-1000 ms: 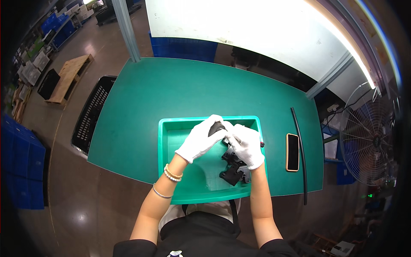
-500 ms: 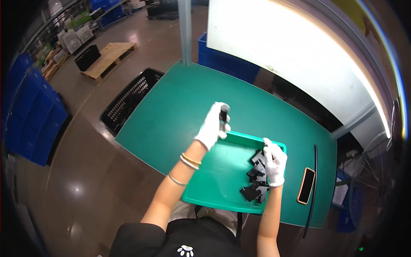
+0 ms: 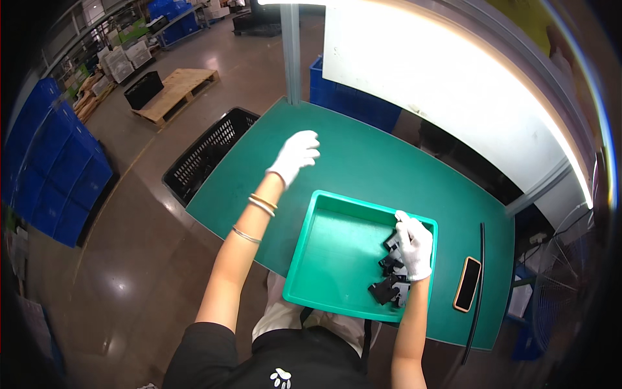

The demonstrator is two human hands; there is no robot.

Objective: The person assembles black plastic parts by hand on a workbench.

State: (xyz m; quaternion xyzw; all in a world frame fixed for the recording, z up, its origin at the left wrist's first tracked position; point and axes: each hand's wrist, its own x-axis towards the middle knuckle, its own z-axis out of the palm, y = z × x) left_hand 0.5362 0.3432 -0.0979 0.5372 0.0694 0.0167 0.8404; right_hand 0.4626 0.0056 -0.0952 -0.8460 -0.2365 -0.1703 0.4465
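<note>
Black parts (image 3: 383, 292) lie in the green tray (image 3: 337, 253) just left of and partly under the right hand (image 3: 416, 251), its fingertips bunched together — and farther out the left hand (image 3: 297, 157) stretches above the table (image 3: 389, 168), fingers half curled — whether either grips anything I cannot tell

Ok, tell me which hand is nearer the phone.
Right. The right hand is left of the phone, over the tray; the left hand is farther left, beyond the tray.
</note>
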